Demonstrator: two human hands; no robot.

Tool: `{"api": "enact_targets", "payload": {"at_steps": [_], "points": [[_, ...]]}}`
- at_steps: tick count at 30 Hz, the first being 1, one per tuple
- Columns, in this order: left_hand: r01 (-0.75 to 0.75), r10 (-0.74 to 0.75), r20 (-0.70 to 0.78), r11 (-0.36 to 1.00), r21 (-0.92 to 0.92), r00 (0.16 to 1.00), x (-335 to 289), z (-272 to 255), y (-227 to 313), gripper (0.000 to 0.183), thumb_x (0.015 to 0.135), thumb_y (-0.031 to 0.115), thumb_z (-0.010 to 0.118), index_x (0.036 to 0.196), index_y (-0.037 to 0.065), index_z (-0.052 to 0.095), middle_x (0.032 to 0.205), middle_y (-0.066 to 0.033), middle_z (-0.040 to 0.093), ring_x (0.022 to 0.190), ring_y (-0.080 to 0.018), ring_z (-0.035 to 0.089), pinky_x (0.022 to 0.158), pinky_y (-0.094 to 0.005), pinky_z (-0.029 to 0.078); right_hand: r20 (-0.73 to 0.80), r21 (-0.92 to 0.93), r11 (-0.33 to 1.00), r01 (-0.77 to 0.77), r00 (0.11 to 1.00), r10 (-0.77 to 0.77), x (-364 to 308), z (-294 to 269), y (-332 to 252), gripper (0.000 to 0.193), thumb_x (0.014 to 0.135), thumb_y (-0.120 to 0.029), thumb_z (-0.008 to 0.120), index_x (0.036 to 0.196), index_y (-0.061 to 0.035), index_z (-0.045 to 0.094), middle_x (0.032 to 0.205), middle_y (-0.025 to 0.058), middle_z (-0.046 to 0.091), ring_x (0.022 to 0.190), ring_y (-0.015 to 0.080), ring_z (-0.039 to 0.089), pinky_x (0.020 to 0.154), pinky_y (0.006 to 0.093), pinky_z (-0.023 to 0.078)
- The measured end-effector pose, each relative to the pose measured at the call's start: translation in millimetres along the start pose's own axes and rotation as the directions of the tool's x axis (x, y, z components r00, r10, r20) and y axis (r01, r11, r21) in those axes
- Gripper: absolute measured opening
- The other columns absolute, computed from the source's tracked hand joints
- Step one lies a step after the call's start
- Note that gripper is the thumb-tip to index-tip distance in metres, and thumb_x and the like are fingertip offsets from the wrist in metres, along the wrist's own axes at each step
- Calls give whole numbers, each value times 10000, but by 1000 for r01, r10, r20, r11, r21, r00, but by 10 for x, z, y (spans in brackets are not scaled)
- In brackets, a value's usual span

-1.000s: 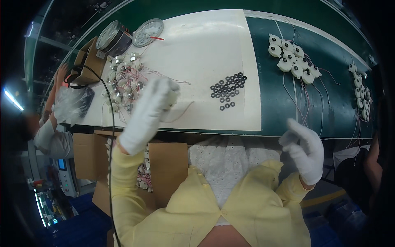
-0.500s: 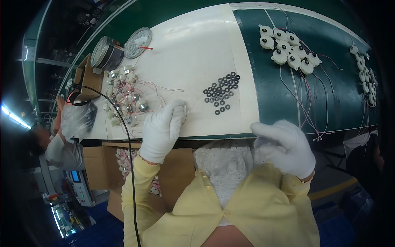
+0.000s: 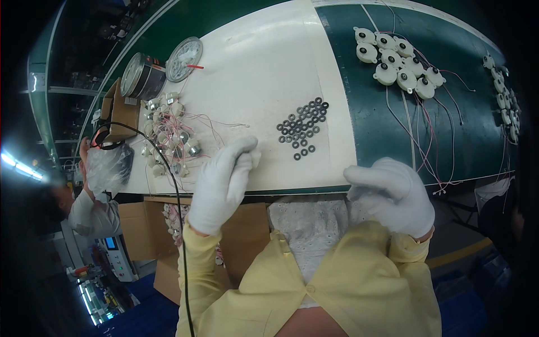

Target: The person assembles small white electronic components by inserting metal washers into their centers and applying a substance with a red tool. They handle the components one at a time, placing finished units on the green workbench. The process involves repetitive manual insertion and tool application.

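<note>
My left hand (image 3: 221, 185), in a white glove, is raised at the table's front edge with its thumb and fingers drawn together. A small pale bit shows at its fingertips, too unclear to name. My right hand (image 3: 394, 197), also gloved, hovers at the front edge of the green mat, fingers curled in toward the thumb; whatever they may hold is hidden. Beyond and between the hands lies a group of small black rings (image 3: 303, 124) on the white tabletop. Left of them is a heap of small motors with red and white wires (image 3: 170, 132).
White round wired housings with black centres (image 3: 397, 59) lie on the green mat (image 3: 370, 121); another row (image 3: 501, 95) is farther right. A can (image 3: 145, 77), a round lid (image 3: 184, 59) and cardboard box (image 3: 122, 109) stand back left. A black cable (image 3: 177, 205) crosses my left side. Another person (image 3: 92, 216) is at left.
My left hand has shifted slightly, its fingers now stretching more to the right with a pale bit showing at the tips. My right hand has barely moved. The view has turned a little.
</note>
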State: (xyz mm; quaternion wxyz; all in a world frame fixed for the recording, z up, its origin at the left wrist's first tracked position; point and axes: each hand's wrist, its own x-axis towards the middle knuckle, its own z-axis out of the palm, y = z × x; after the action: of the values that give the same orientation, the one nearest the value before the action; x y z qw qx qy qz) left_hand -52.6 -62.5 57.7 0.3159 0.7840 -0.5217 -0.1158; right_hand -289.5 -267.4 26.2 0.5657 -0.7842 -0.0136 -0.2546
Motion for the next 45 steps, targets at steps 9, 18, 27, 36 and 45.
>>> {"api": "enact_targets", "payload": {"at_steps": [9,18,27,36,45], "points": [[-176,238,-140,919,352,961,130,285,-210,131,907,116,685,1026,61,681,770,-48,681,642,-268,635,614,-399,491,110,170,985,13,993,-32,33,-129,70,373,794,-4,720,1168,-4,725,793,84,728,656,257,649,634,354,463],[-128,135,-112,990,68,985,69,279,-245,226,955,21,599,1181,21,616,924,-137,693,785,-312,656,719,-395,527,96,200,980,23,994,-43,-27,-114,121,315,782,-129,755,1083,-37,755,867,76,738,655,260,605,642,371,427],[-278,290,-32,939,202,956,251,235,-92,241,926,-4,611,1166,22,605,811,-76,710,611,-264,640,584,-362,509,104,226,970,89,988,-115,42,-83,141,324,807,-133,746,1118,-47,714,793,100,705,632,323,616,563,378,417],[-227,261,-134,947,228,956,142,262,-352,213,946,-6,612,1158,24,611,820,-79,720,646,-237,654,583,-348,492,136,222,963,155,973,-188,38,-89,195,332,850,-159,745,1146,-15,702,845,93,724,606,305,630,511,397,399],[-351,347,54,918,186,936,410,91,-142,318,862,51,758,1139,80,604,860,-54,703,685,-251,644,614,-374,491,148,222,969,111,978,-146,26,-109,160,336,860,-165,754,1173,-53,707,839,67,711,632,282,612,564,395,384]]}}
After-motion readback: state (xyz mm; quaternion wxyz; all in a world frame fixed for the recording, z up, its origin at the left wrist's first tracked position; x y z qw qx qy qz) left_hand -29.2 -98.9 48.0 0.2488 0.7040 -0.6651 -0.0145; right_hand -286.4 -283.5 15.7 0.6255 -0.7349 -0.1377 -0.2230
